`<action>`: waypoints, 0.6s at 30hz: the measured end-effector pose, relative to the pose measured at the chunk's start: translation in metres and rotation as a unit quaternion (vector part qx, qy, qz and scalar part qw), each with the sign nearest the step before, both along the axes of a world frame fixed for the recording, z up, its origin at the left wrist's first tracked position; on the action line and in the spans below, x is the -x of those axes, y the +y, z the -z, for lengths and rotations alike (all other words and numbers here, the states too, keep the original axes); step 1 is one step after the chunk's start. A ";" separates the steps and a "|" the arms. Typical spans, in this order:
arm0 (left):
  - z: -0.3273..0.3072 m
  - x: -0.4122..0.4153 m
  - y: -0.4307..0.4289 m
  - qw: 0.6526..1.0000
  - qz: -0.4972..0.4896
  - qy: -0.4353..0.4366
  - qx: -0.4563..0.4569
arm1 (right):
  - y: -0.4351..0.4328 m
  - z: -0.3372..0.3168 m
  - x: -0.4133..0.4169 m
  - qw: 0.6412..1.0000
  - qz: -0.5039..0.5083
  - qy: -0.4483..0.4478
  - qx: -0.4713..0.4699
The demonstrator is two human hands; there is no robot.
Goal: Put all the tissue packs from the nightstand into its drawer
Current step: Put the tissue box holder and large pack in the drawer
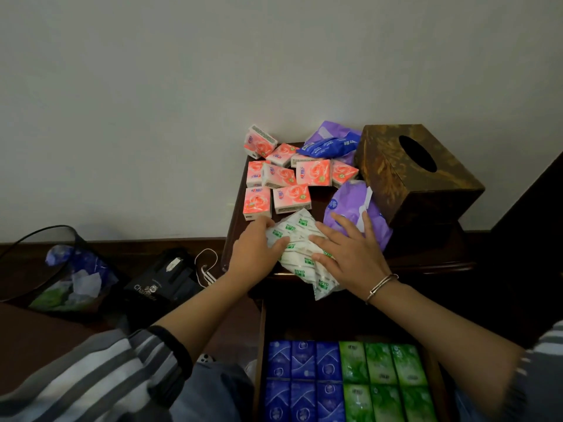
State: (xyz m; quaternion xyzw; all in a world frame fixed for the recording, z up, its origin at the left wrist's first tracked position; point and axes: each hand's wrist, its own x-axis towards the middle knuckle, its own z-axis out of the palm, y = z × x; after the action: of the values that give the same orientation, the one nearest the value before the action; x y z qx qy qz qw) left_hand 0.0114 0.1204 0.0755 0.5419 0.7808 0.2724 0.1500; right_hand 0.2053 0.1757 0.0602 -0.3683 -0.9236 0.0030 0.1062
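Blue packs (303, 379), green packs (384, 379) in drawer (260, 345); L fingers (278, 243) grip white packs (300, 239), R fingers (342, 221) flat atop.

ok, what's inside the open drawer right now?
Two blocks in neat rows: blue tissue packs left, green tissue packs right. The rear of the drawer is dark under the nightstand top; anything beneath the packs is covered.

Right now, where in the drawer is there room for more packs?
The dark strip at the back of the drawer, behind the blue packs and green packs, looks bare. The nightstand top is crowded with pink packs and the white bundle.
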 end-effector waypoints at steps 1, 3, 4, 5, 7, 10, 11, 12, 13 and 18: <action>-0.002 -0.001 0.002 0.998 -0.023 -0.057 0.026 | -0.001 -0.001 -0.002 1.000 -0.002 -0.008 0.001; -0.006 -0.001 0.005 0.985 -0.065 -0.152 0.051 | -0.001 -0.010 -0.008 1.000 -0.014 -0.008 -0.016; -0.007 -0.001 0.005 0.979 -0.078 -0.181 0.052 | 0.000 -0.018 -0.014 0.999 -0.015 0.008 -0.027; -0.008 0.000 0.005 0.975 -0.085 -0.198 0.052 | 0.003 -0.028 -0.021 0.998 -0.004 0.041 -0.045; -0.010 0.004 0.002 0.971 -0.083 -0.216 0.056 | 0.021 -0.047 -0.045 0.986 0.063 0.118 -0.101; -0.009 0.011 -0.005 0.947 -0.089 -0.302 0.059 | 0.053 -0.065 -0.087 0.969 0.198 0.127 -0.078; -0.010 0.012 -0.009 0.931 -0.095 -0.347 0.058 | 0.059 -0.065 -0.095 0.969 0.222 0.097 -0.042; -0.010 0.013 -0.012 0.914 -0.097 -0.390 0.053 | 0.063 -0.062 -0.100 0.972 0.226 0.066 -0.026; -0.010 0.013 -0.016 0.899 -0.097 -0.425 0.044 | 0.065 -0.059 -0.101 0.974 0.218 0.045 -0.030; -0.015 0.009 -0.039 0.857 -0.091 -0.507 0.020 | 0.085 -0.071 -0.094 0.973 0.227 -0.027 -0.027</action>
State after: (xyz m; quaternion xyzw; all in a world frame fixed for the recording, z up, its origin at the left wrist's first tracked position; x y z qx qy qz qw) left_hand 0.0023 0.0816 0.0908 0.2523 0.6475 0.5062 0.5107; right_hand 0.2997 0.2603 0.1315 -0.5650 -0.8184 -0.0559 0.0885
